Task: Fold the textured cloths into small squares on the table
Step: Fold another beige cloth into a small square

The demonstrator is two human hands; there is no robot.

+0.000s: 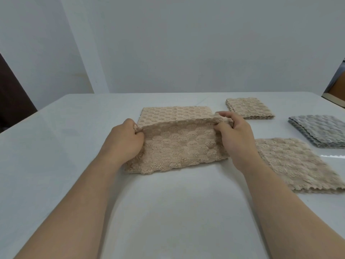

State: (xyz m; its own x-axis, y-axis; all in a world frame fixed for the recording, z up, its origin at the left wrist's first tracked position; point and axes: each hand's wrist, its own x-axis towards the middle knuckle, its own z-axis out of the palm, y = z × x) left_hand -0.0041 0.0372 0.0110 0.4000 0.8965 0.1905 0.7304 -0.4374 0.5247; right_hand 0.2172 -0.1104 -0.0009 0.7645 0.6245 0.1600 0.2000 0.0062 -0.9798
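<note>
The cloth lies in the middle of the bench, right in front of you, with its long axis running left to right. Its far strip rests flat on the bench. The near part is lifted, and its raised edge stretches between your hands, a little higher at the right end. The fluffy side of the lifted part faces you, and its lower fold touches the bench.

Your left hand pinches the left corner of that raised edge, fingers curled round it. Your right hand pinches the right corner the same way.

Just right of your right forearm an unfolded beige cloth lies flat. Beyond it, near the right edge, sits a grey folded cloth. A beige square, already folded, lies at the far right, apart from the others.
</note>
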